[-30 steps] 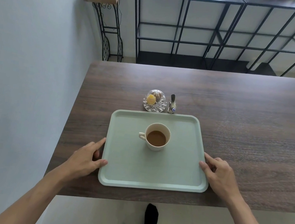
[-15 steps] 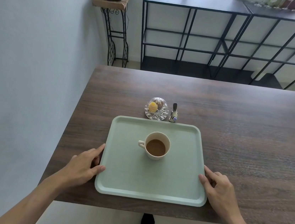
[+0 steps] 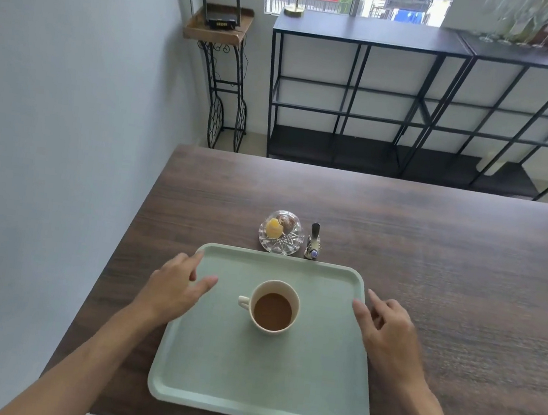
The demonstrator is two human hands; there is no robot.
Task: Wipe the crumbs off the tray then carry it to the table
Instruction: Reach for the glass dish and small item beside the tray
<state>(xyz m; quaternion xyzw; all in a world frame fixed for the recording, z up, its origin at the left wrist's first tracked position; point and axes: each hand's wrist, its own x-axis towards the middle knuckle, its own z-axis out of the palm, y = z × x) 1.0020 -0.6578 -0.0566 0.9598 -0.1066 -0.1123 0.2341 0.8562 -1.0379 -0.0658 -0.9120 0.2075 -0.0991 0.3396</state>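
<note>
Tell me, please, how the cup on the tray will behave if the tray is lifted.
The cup is nearly full of brown liquid, so tilting would probably spill it. The tray looks smooth, so the cup may slide. It likely feels rigid and breakable.

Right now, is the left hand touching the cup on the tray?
Apart. The head view shows bare tray surface between the left hand, its thumb tip pointing toward the cup, and the cup's handle.
</note>
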